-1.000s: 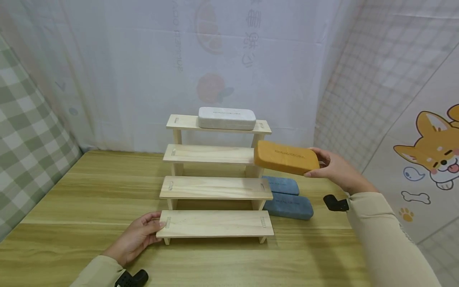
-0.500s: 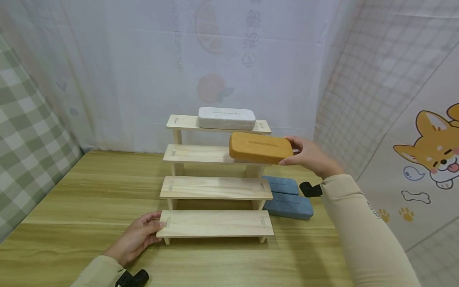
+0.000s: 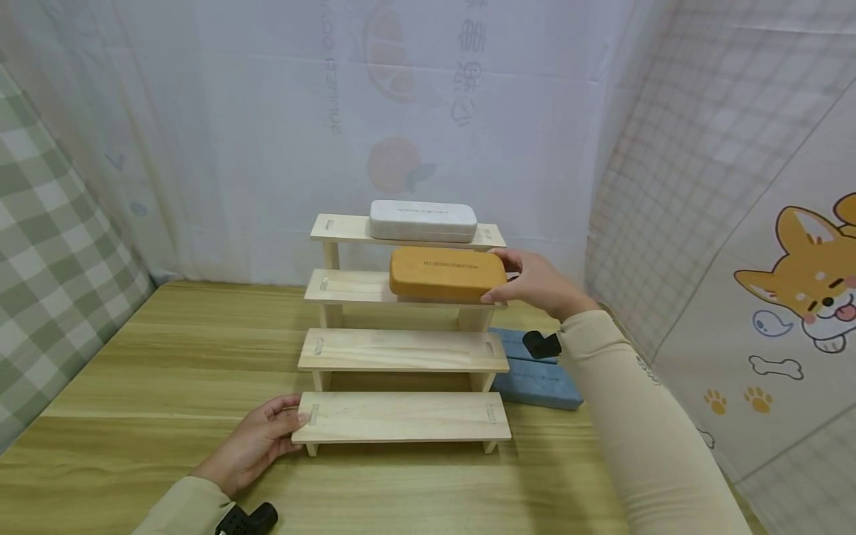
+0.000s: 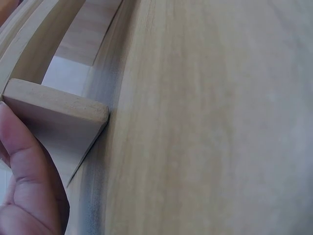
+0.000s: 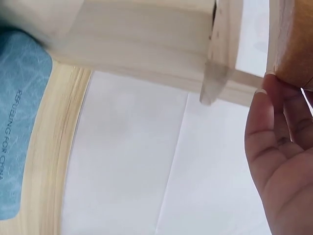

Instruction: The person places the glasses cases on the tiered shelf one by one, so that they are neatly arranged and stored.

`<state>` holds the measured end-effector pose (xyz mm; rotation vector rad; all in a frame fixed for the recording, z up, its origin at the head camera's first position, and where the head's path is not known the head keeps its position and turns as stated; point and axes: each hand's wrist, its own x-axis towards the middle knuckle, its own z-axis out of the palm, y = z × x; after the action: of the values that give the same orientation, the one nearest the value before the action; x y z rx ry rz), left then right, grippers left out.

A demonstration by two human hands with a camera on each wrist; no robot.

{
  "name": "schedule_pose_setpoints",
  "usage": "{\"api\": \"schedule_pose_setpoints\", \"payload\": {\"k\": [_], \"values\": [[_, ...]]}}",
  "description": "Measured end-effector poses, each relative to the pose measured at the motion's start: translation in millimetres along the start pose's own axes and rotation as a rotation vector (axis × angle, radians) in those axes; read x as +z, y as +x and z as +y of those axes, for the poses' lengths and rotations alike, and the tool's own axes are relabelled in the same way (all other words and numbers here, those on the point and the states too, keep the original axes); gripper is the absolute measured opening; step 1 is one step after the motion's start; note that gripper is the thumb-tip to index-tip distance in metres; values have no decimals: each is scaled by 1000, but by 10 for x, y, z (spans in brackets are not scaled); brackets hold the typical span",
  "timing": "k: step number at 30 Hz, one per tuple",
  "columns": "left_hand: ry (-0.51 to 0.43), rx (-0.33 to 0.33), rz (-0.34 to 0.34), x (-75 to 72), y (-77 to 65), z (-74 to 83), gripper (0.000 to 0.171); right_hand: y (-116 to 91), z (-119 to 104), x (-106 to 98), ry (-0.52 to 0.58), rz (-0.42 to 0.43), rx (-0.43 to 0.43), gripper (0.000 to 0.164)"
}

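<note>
My right hand (image 3: 535, 282) grips the right end of an orange glasses case (image 3: 446, 273), which lies level at the second tier from the top of a stepped wooden display stand (image 3: 401, 417). Whether the case bears fully on that tier cannot be told. A corner of the orange case (image 5: 296, 49) shows at the fingertips in the right wrist view. My left hand (image 3: 257, 443) holds the left end of the lowest tier, thumb on top; its other fingers are partly hidden. On the top tier sits a white glasses case (image 3: 423, 221).
Two blue glasses cases (image 3: 538, 383) lie on the wooden table (image 3: 167, 371) right of the stand, partly hidden by it and my right arm. A white printed cloth (image 3: 267, 134) hangs behind. Green checked fabric (image 3: 53, 245) borders the left side.
My right hand has carried the orange case leftward and slightly up, from beyond the stand's right side to the second tier from the top. The left hand has stayed put.
</note>
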<state>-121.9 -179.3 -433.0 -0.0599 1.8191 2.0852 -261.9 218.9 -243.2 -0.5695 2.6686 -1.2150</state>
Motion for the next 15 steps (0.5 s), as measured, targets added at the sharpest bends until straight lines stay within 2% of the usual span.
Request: {"api": "schedule_pose_setpoints", "payload": {"k": [4, 15], "values": [[4, 4, -5, -1, 0, -2, 68, 68, -28, 63, 1, -3, -19, 66], [10, 18, -18, -2, -11, 3, 66, 173, -105, 205, 11, -8, -2, 79]]}}
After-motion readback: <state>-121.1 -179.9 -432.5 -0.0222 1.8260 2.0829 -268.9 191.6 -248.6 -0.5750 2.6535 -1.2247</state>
